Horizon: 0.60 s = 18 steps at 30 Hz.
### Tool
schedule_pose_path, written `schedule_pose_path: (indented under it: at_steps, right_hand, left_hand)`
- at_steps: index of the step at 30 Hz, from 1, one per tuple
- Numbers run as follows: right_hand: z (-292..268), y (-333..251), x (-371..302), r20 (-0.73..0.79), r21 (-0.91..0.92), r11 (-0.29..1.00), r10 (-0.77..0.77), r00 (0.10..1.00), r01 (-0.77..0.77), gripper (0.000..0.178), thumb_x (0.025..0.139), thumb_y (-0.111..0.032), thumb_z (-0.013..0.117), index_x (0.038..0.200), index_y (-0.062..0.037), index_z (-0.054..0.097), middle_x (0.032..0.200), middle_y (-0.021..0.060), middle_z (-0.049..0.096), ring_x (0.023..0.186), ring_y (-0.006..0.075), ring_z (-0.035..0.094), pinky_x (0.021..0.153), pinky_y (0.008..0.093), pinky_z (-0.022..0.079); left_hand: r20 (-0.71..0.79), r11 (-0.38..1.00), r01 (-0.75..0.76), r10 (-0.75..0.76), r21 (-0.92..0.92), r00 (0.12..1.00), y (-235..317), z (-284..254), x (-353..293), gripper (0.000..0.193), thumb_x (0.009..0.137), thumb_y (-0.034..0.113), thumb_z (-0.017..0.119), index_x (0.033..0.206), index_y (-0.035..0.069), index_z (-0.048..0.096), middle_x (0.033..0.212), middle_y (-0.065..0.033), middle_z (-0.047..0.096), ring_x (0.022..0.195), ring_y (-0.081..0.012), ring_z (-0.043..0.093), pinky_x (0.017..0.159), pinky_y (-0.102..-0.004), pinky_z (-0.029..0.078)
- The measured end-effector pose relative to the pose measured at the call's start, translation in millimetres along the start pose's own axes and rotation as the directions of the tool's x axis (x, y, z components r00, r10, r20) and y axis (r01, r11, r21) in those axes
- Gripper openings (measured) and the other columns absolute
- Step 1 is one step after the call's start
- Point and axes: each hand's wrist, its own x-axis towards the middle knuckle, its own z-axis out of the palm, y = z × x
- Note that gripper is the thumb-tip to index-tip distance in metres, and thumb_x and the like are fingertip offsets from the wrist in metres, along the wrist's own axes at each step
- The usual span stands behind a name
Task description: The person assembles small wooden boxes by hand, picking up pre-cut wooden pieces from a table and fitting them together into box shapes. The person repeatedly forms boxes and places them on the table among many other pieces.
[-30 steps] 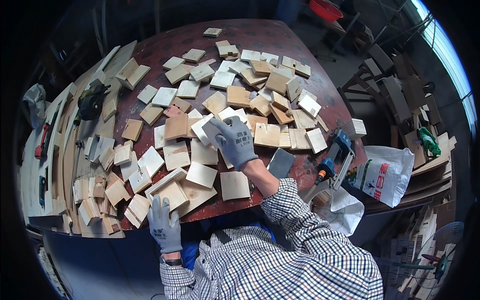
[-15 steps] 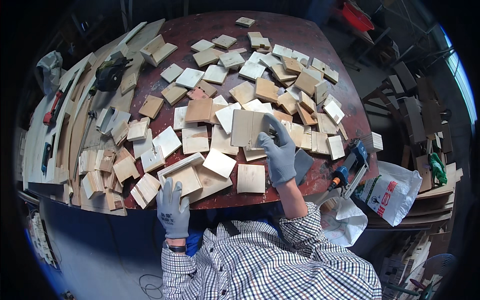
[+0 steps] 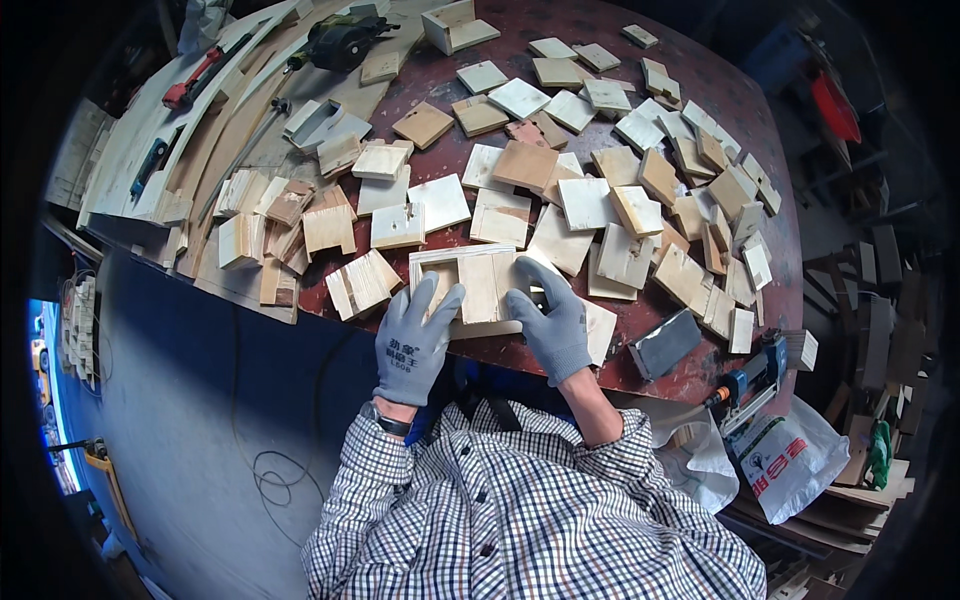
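The flat wood piece (image 3: pixel 487 288) has moved over to the small wooden box (image 3: pixel 432 262) at the bench's near edge.
Wood squares (image 3: pixel 525 163) cover much of the red bench (image 3: pixel 715 65), and a blue tool (image 3: pixel 765 365) lies at its near right corner. A white bag (image 3: pixel 785 465) is beside that corner; a red basin (image 3: pixel 835 108) is past the right edge. The right hand (image 3: pixel 550 325) grips the piece, earlier apart from the box. The left hand (image 3: pixel 415 340) holds the box's left side.
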Motion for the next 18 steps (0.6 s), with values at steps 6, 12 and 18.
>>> schedule_pose_path:
  at_steps: [6,12,18]
  right_hand:
    - [7.0,-7.2,0.5,0.053,-0.108,0.993,-0.036,0.998,0.042,0.053,0.094,-0.022,0.074,0.142,-0.0045,0.062,0.122,0.02,0.07,0.104,0.031,0.07,0.088,0.0385,0.057]
    - [1.7,-5.8,1.2,0.126,-0.191,0.979,-0.045,0.991,0.068,0.063,0.096,-0.028,0.073,0.151,-0.0056,0.052,0.131,0.0216,0.065,0.112,0.0337,0.069,0.092,0.0417,0.057]
    - [0.3,-2.2,-13.1,0.089,-0.173,0.984,-0.016,0.996,0.031,0.092,0.093,-0.04,0.076,0.162,0.0,0.03,0.144,0.0296,0.055,0.126,0.0381,0.063,0.101,0.0439,0.055]
  left_hand:
    - [0.021,1.0,0.007,-0.007,0.019,1.0,-1.4,-0.4,-1.9,0.076,0.074,0.004,0.074,0.147,0.024,0.06,0.149,-0.0087,0.057,0.121,-0.038,0.057,0.102,-0.0465,0.054]
    - [0.08,0.998,0.056,-0.052,-0.037,0.995,4.4,-5.9,1.1,0.08,0.074,0.004,0.076,0.15,0.022,0.057,0.152,-0.0094,0.053,0.125,-0.0373,0.056,0.106,-0.0453,0.051]
    - [0.012,0.985,0.075,-0.074,-0.156,0.997,-6.7,-2.5,-2.1,0.091,0.076,0.011,0.081,0.158,0.012,0.043,0.159,-0.0174,0.044,0.142,-0.0385,0.047,0.117,-0.0457,0.045]
